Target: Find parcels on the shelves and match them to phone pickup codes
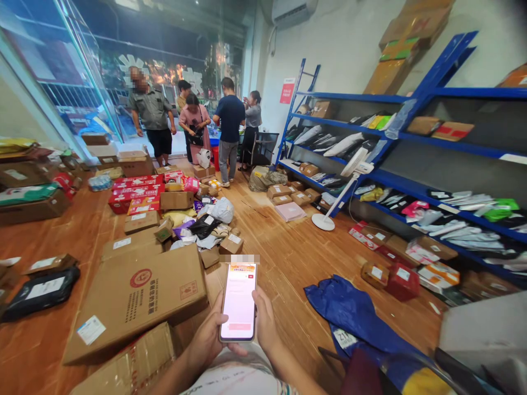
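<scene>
A smartphone (237, 307) with a lit, mostly white screen is held upright in front of my body, between both hands. My left hand (208, 334) wraps its left side, the thumb lying over the lower left of the screen. Along the right edge, my right hand (265, 318) grips the phone with its fingers behind it. A pinkish band shows near the bottom of the screen, and small print at the top is too blurred to read. Just left of the phone lies a large flat cardboard box (164, 296) with printed characters and a white label.
Parcels and bags (209, 225) are piled on the wooden floor ahead. Blue shelving (362, 99) with packages lines the right wall, a white standing fan (323, 221) before it. A blue sack (349, 307) lies at lower right. Several people (230, 118) stand near the glass front.
</scene>
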